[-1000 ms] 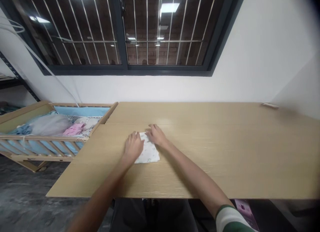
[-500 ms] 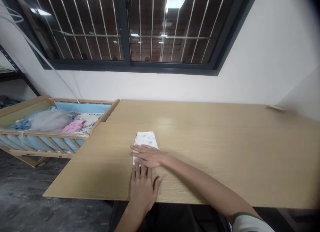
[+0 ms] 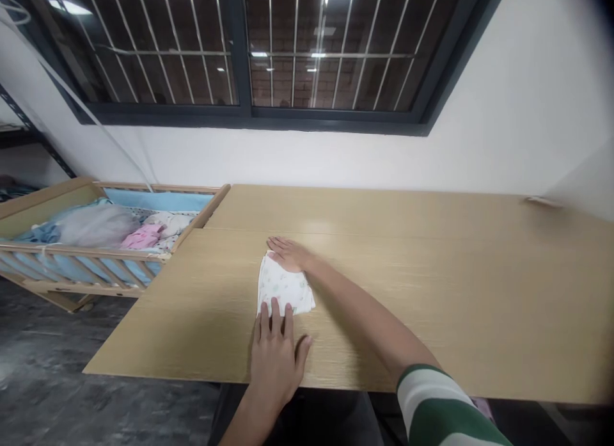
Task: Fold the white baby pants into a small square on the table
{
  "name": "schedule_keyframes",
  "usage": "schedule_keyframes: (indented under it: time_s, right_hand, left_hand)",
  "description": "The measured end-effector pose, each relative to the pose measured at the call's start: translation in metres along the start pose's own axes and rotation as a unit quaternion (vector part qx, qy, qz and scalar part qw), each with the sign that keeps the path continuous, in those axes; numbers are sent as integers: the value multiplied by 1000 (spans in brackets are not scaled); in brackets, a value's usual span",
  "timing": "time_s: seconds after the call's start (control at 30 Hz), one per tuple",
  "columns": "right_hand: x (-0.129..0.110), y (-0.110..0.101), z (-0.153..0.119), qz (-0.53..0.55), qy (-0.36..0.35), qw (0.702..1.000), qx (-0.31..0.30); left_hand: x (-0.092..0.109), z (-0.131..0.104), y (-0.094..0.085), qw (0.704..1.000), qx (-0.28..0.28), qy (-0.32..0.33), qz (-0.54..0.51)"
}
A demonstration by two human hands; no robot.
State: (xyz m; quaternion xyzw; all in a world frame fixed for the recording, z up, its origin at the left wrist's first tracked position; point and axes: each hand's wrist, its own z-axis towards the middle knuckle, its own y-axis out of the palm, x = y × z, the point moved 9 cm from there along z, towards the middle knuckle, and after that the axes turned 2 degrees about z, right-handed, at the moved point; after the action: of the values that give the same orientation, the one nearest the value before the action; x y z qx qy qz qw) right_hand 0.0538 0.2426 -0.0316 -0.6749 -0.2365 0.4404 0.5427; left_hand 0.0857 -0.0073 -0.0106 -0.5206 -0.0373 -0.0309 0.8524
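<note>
A folded white cloth with a small faint print lies flat on the wooden table, left of the middle. My left hand rests palm down at its near edge, fingertips on the fabric and thumb out to the side. Across the far edge of the cloth lies my right hand, flat, with fingers stretched out and pointing left. Neither hand grips anything. Part of the cloth's far edge is hidden under the right hand.
A wooden crib with blue lining stands left of the table. Inside are a pink cloth and a whitish translucent bundle. A small flat object lies at the table's far right. Behind is a barred window.
My right hand has slid away from me, from the middle of the cloth to its far edge, uncovering more of the print. My left hand stays at the near edge.
</note>
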Motion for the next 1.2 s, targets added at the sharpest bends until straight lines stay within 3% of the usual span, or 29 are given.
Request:
schedule_keyframes:
  time_s: [0.1, 0.17, 0.33, 0.4, 0.47, 0.6, 0.7, 0.87, 1.07, 1.2]
  right_hand:
    - [-2, -5, -4, -19, 7, 999, 35]
    - [-9, -16, -12, -41, 7, 995, 90]
    - [-40, -49, -49, -91, -22, 974, 204]
    - [-51, -55, -68, -80, -21, 977, 195]
    - [-64, -53, -88, -50, -30, 987, 149]
    - [-89, -39, -130, -7, -53, 998, 42]
    - [-98, -28, -157, -8, -39, 999, 10]
    - [-92, -20, -177, 34, -17, 997, 60]
    - [-79, -20, -176, 54, 15, 988, 147]
    - [-75, -24, -166, 47, 31, 987, 150]
  left_hand:
    - [0, 1, 1, 1000, -9, 4, 3]
    - [-2, 2, 2, 1000, -15, 11, 5]
    - [-16, 7, 4, 998, -25, 49, -4]
    - [-26, 11, 6, 996, -38, 71, -25]
    - [-38, 16, 9, 993, -59, 83, -59]
    - [-64, 28, 16, 985, -105, 68, -115]
    - [-75, 37, 16, 983, -117, 42, -137]
    - [-87, 49, 13, 970, -152, -17, -190]
    - [-89, 45, 6, 966, -115, 38, -227]
    - [-98, 48, 5, 964, -110, 25, -242]
